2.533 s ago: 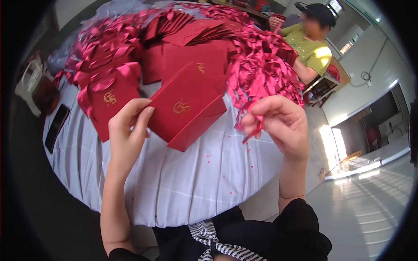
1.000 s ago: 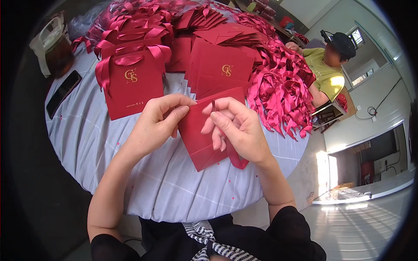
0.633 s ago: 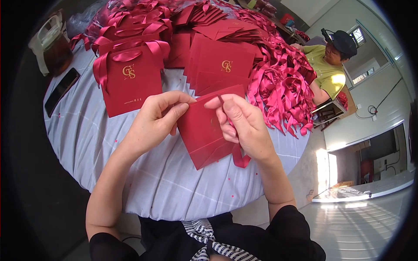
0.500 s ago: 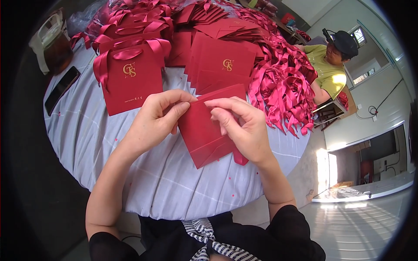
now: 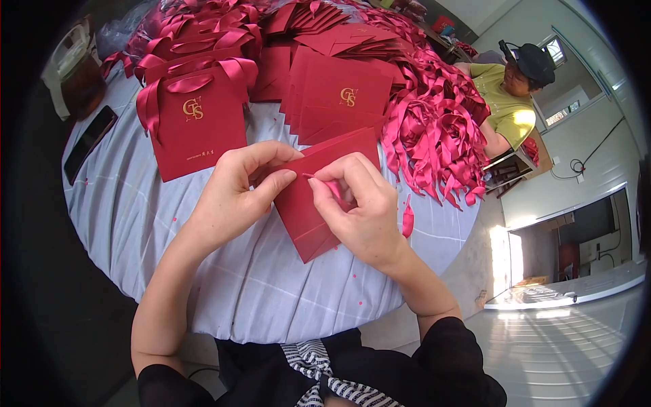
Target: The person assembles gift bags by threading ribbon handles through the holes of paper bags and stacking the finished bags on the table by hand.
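A red paper gift bag (image 5: 303,220) lies tilted on the cloth between my hands. My left hand (image 5: 254,183) grips its upper left edge, thumb on the front and fingers behind. Over the bag's front, my right hand (image 5: 359,207) pinches the thin tip of a pink satin ribbon (image 5: 330,186) between thumb and forefinger. The tip points at the bag close to my left thumb; whether it sits in a hole is too small to tell. A loose end of ribbon (image 5: 407,218) hangs out past the right side of my right hand.
Finished-looking red bags with ribbon handles (image 5: 200,122) lie in a row at the left. Flat red bags (image 5: 342,95) are stacked ahead, beside a heap of pink ribbons (image 5: 437,136). A phone (image 5: 90,144) rests at the left edge. Another person (image 5: 505,102) sits at the right.
My right hand has moved slightly left and down on the bag, and the pinched ribbon tip now shows. The ribbon's loose end has swung to the right of that hand.
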A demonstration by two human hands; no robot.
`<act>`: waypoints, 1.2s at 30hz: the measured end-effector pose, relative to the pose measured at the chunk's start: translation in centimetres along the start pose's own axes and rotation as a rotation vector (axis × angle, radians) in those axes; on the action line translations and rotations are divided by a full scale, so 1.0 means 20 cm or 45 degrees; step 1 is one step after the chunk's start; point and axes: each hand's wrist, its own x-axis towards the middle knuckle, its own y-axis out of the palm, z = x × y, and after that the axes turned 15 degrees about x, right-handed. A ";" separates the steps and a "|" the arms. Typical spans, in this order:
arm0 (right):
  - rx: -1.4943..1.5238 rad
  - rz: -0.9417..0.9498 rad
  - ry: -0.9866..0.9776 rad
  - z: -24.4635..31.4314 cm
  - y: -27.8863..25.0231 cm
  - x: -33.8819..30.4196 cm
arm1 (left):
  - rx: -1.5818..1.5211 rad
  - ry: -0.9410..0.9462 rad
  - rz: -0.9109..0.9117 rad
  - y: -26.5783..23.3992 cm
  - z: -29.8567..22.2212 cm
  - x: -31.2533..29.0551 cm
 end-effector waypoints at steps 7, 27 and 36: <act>-0.019 -0.051 -0.022 0.02 0.02 -0.01 | 0.062 0.090 -0.056 0.03 0.02 -0.02; 0.260 0.267 0.204 0.14 -0.14 0.07 | 0.231 0.352 -0.193 0.05 -0.04 -0.06; 0.278 0.054 0.138 0.21 -0.11 0.00 | 0.569 0.596 -0.280 0.03 -0.15 -0.08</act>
